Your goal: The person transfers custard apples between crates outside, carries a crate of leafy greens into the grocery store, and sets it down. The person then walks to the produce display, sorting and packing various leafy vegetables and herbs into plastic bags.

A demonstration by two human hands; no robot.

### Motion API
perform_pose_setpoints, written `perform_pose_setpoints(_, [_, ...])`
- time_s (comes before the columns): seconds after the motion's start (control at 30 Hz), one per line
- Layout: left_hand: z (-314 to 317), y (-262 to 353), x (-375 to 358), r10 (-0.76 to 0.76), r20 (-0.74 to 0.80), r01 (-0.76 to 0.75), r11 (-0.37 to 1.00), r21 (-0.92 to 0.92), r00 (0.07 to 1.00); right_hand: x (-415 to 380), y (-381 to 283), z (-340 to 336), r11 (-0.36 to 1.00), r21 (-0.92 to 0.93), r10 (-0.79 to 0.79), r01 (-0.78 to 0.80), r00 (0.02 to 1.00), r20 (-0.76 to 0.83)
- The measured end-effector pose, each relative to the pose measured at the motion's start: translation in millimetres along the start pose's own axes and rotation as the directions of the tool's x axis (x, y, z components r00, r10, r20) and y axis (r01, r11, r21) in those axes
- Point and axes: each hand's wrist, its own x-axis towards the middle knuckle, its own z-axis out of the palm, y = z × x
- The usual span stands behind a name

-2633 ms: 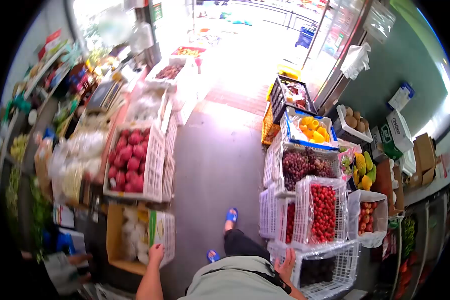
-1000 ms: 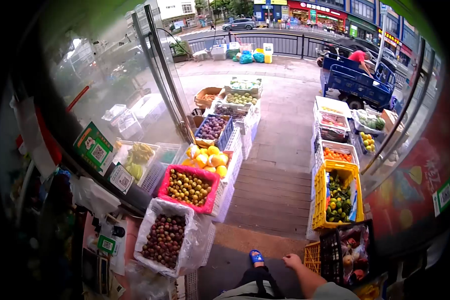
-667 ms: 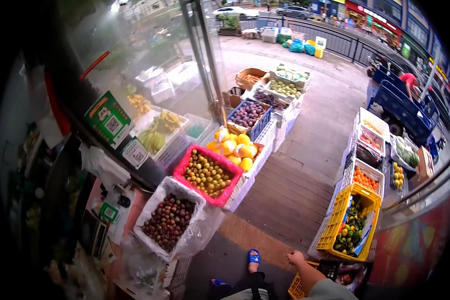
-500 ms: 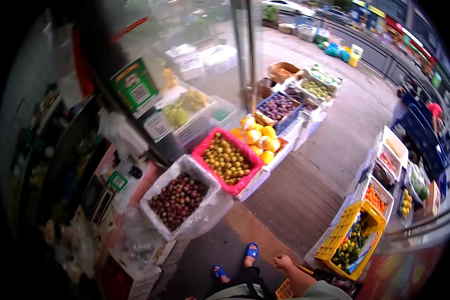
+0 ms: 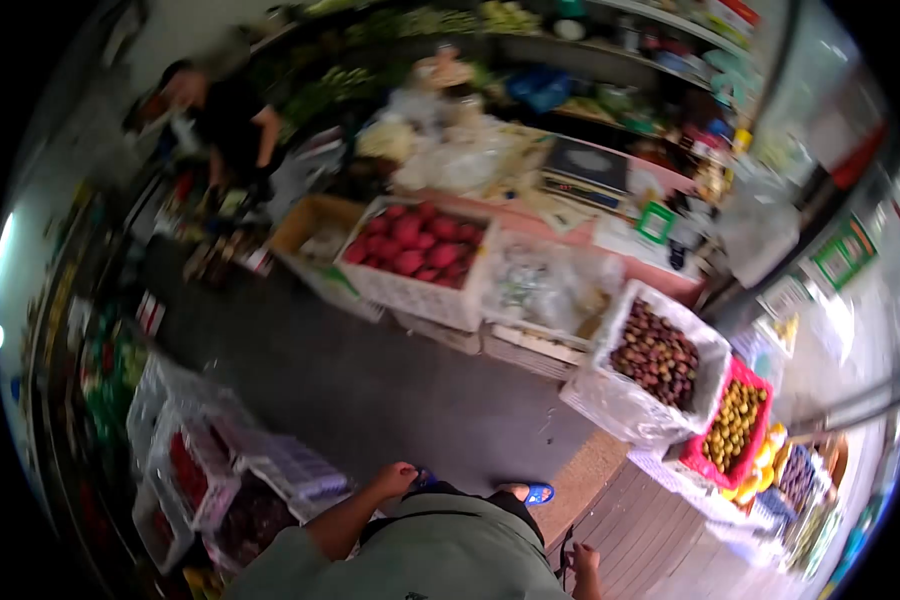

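Observation:
My left hand [image 5: 398, 478] hangs low in front of my body, fingers curled in with nothing showing in them. Below it to the left are plastic-lined crates [image 5: 210, 490] of red produce. My right hand [image 5: 584, 562] is low at my right side, over the wooden decking [image 5: 625, 520], its fingers also curled. A thin black strap [image 5: 567, 550] runs right beside its fingers. Both hands are somewhat blurred. Neither is at the fruit crates ahead.
Ahead stand a white crate of red fruit [image 5: 415, 243], a lined crate of dark round fruit [image 5: 655, 355] and a pink-lined crate of yellowish fruit [image 5: 735, 420]. A scale [image 5: 585, 170] sits on the pink counter. Another person [image 5: 235, 125] is at the far left. Dark floor [image 5: 370, 385] lies between.
My view has swung left from the street side into the shop. The fruit crates now appear at the right, and my left hand and another person have come into view.

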Motion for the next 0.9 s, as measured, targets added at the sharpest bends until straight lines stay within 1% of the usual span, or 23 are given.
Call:
perform_pose_setpoints(0.03, [0,-15,-13,-0.035,0.009,0.034,0.999,0.021,0.999,17,19,-14,0.994,-0.105,0.012,-0.014,1.000,-0.023])
perform_pose_setpoints(0.07, [-5,-31,-22,-0.063,0.021,0.062,0.997,0.044,0.998,16,21,-17,0.997,-0.080,-0.023,0.019,0.998,-0.058])
perform_pose_setpoints(0.1, [-2,-63,-24,-0.113,0.089,0.111,0.993,0.031,0.990,17,16,-16,0.994,-0.108,0.004,-0.014,0.995,-0.096])
perform_pose_setpoints(0.13, [-9,-84,-26,-0.131,0.077,0.131,0.991,0.002,0.988,12,8,-14,0.990,-0.132,0.032,-0.051,0.990,-0.140])
perform_pose_setpoints(0.17, [-11,-104,-34,-0.118,0.121,0.109,0.991,0.081,0.986,-11,-7,1,0.995,-0.098,0.013,-0.034,0.978,-0.207])
perform_pose_setpoints(0.2, [-11,-122,-42,-0.105,0.164,0.078,0.984,0.162,0.981,-27,-23,24,0.990,-0.135,0.001,-0.029,0.978,-0.207])
perform_pose_setpoints(0.27, [-20,-145,-50,-0.139,0.158,0.119,0.984,0.130,0.978,-53,-50,70,0.990,-0.137,-0.041,0.020,0.988,-0.150])
perform_pose_setpoints(0.3, [-22,-166,-44,-0.091,0.092,0.082,0.991,0.102,0.992,-60,-63,94,0.947,-0.309,-0.104,0.086,0.994,-0.041])
perform_pose_setpoints(0.33, [-22,-183,-46,-0.045,0.027,0.043,0.996,0.079,0.999,-63,-68,115,0.873,-0.461,-0.140,0.159,0.987,0.076])
perform_pose_setpoints(0.37, [-37,-177,-52,0.003,-0.027,-0.001,0.995,0.096,1.000,-56,-74,130,0.603,-0.686,-0.297,0.407,0.913,0.281])
perform_pose_setpoints(0.4, [-45,-179,-52,-0.006,-0.021,0.008,0.997,0.077,1.000,-31,-79,146,0.227,-0.763,-0.351,0.605,0.782,0.516])
perform_pose_setpoints(0.43, [-50,-182,-49,-0.087,-0.148,0.080,0.995,-0.054,0.985,8,-78,166,0.172,-0.683,-0.412,0.710,0.681,0.605])
perform_pose_setpoints(0.47, [-55,-182,-48,-0.183,-0.255,0.137,0.973,-0.188,0.949,15,-84,182,0.114,-0.592,-0.462,0.798,0.570,0.680])
perform_pose_setpoints(0.5, [-61,-183,-47,-0.193,-0.241,0.146,0.969,-0.200,0.951,22,-90,194,0.118,-0.559,-0.508,0.821,0.534,0.676])
perform_pose_setpoints(0.53, [-70,-182,-47,-0.253,-0.281,0.155,0.932,-0.328,0.926,13,-114,230,0.123,-0.522,-0.554,0.844,0.495,0.670])
perform_pose_setpoints(0.57, [-77,-183,-48,-0.316,-0.312,0.156,0.881,-0.446,0.896,-5,-142,258,0.116,-0.578,-0.479,0.807,0.556,0.679])
perform_pose_setpoints(0.6, [-77,-192,-51,-0.322,-0.302,0.166,0.880,-0.445,0.898,-26,-172,286,0.109,-0.629,-0.404,0.770,0.612,0.680])
perform_pose_setpoints(0.67, [-82,-214,-47,-0.455,-0.207,0.282,0.787,-0.549,0.866,-32,-213,344,0.559,-0.631,-0.234,0.538,0.832,0.503])
perform_pose_setpoints(0.7, [-101,-204,-52,-0.539,-0.077,0.419,0.729,-0.542,0.839,-24,-227,366,0.593,-0.619,-0.213,0.516,0.841,0.497])
perform_pose_setpoints(0.73, [-105,-212,-50,-0.547,-0.086,0.421,0.726,-0.543,0.832,-5,-240,386,0.621,-0.608,-0.189,0.495,0.847,0.497])
perform_pose_setpoints(0.8, [-90,-242,-69,-0.562,-0.295,0.380,0.781,-0.495,0.773,27,-264,427,0.605,-0.638,-0.148,0.476,0.855,0.498])
perform_pose_setpoints(0.87, [-63,-293,-82,-0.699,-0.225,0.380,0.597,-0.707,0.679,47,-293,469,0.426,-0.762,-0.137,0.488,0.867,0.479])
perform_pose_setpoints(0.9, [-83,-278,-103,-0.561,-0.315,0.509,0.827,-0.237,0.765,54,-304,485,0.400,-0.769,-0.117,0.499,0.860,0.497])
